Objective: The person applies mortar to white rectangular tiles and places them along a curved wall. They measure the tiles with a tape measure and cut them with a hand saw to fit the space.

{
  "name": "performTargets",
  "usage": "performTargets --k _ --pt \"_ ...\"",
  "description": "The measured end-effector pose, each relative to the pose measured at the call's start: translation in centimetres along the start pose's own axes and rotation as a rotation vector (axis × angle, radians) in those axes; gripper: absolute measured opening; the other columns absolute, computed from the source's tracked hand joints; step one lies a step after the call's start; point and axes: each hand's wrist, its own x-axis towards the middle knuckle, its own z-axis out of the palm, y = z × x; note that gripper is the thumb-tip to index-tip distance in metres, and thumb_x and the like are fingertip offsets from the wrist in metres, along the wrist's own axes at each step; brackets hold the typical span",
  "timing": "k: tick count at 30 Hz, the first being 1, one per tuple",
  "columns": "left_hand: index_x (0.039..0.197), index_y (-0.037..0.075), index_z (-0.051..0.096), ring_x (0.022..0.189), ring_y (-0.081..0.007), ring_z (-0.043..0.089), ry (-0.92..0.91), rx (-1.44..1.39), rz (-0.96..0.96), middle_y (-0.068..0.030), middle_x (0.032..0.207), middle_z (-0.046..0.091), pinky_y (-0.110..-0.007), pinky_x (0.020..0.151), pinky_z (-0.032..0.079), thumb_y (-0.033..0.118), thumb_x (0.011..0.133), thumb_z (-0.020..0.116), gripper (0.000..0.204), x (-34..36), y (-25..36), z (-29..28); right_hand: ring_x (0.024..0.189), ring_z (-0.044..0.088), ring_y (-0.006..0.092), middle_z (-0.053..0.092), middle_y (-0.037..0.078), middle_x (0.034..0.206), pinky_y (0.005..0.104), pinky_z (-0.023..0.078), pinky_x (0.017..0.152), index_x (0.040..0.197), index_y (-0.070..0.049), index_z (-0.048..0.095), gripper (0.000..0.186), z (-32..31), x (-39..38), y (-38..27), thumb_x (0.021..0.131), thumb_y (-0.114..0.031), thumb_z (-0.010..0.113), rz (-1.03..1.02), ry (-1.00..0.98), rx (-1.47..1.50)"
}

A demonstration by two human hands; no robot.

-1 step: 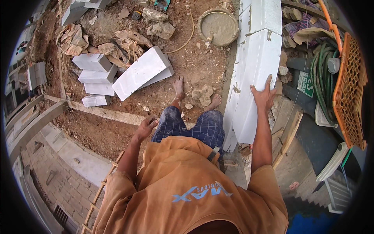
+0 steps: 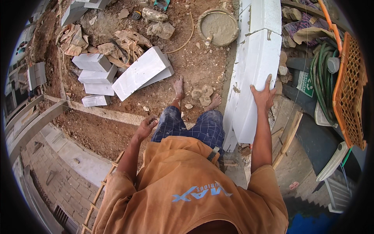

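My right hand (image 2: 264, 96) rests on the near end of a long white block (image 2: 260, 58), at its right edge, with thumb and fingers spread. This block sits in the top of a white block wall (image 2: 237, 80) with grey mortar smears, running away from me on the right. A further white block (image 2: 266, 15) adjoins its far end at a mortar joint (image 2: 269, 32). Beside my left thigh, my left hand (image 2: 147, 124) hangs in the air, touching nothing; its fingers curl loosely, with a gap at the thumb.
A round bucket of wet grey mortar (image 2: 218, 27) stands left of the wall. Loose white blocks (image 2: 141, 73) are piled on the dirt near torn brown sacks (image 2: 74, 39). Right of the wall are a green hose (image 2: 322, 78), an orange lattice chair (image 2: 352, 85) and a taut string (image 2: 305, 66).
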Motion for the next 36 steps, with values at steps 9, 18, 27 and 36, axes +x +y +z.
performTargets --k 9,18,27,36 --pt "0.135 -0.005 0.058 0.115 -0.0258 0.065 -0.044 0.219 -0.013 -0.019 0.125 0.069 -0.037 0.099 0.05 0.031 0.101 0.064 0.05 3.9 4.7 0.9 0.131 0.051 0.0477 0.045 0.033 0.143 0.0506 0.046 0.105 0.165 -0.024 0.02 0.103 0.3 2.6 6.3 0.083 -0.051 0.076 -0.264 -0.104 0.401" --pt "0.15 0.001 0.044 0.129 -0.0379 0.058 -0.214 0.249 0.356 -0.0285 0.141 0.057 -0.042 0.105 0.048 0.046 0.101 0.059 0.067 16.0 22.6 19.6 0.138 0.05 0.0388 0.05 0.023 0.151 0.0438 0.04 0.113 0.154 -0.003 0.041 0.063 7.8 -8.0 20.7 0.105 -0.043 0.05 0.207 -0.215 0.718" --pt "0.154 -0.002 0.032 0.123 -0.0355 0.061 0.005 -0.057 0.609 -0.026 0.138 0.057 -0.042 0.102 0.051 0.048 0.09 0.076 0.093 26.7 34.4 35.2 0.113 0.062 0.047 0.066 0.03 0.119 0.0531 0.048 0.097 0.127 0.0 0.065 0.057 12.4 -13.2 20.2 0.103 -0.05 0.05 0.258 -0.113 0.606" --pt "0.144 0.003 0.049 0.1 -0.0265 0.07 -0.233 -0.211 0.55 -0.0165 0.119 0.068 -0.042 0.074 0.062 0.044 0.093 0.074 0.07 25.9 34.4 35.5 0.101 0.065 0.0492 0.069 0.031 0.108 0.0545 0.05 0.088 0.119 0.002 0.069 0.058 11.3 -13.2 19.9 0.103 -0.051 0.051 0.227 -0.064 0.599"
